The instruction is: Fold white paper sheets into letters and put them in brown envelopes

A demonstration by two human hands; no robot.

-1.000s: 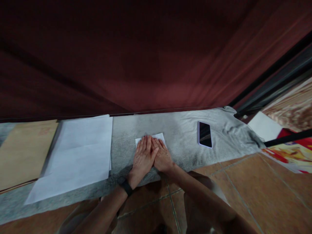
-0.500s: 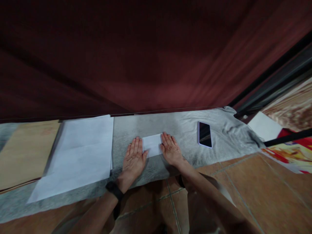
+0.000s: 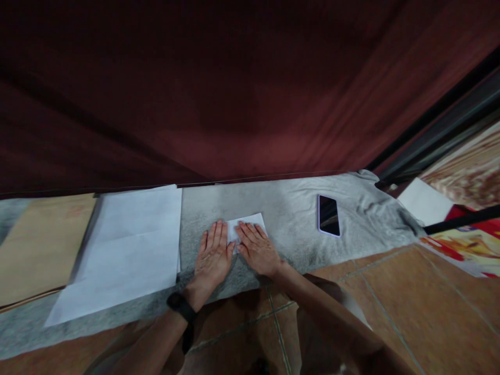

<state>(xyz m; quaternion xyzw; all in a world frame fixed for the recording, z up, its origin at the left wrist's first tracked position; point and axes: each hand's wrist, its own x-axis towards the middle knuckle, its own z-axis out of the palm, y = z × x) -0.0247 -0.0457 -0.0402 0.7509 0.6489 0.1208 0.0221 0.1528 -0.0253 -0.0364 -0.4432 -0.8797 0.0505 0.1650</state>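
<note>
A small folded piece of white paper [image 3: 255, 217] lies on the grey cloth in front of me. My left hand [image 3: 214, 252] rests flat at its left end, fingers stretched out and pointing away from me. Across its middle and right part lies my right hand [image 3: 258, 249], palm down with the fingers extended. The two thumbs are close together near the paper's lower edge. Much of the paper is hidden under the hands.
Large white sheets [image 3: 128, 250] lie to the left, beside a brown paper envelope or board [image 3: 47, 245]. A phone [image 3: 328, 215] sits on the grey cloth [image 3: 289, 198] at right. Dark red fabric [image 3: 250, 104] hangs behind. Tiled floor [image 3: 390, 297] shows in front.
My right hand has slid left from the paper's right end onto its middle, uncovering the right corner. My left hand has barely moved.
</note>
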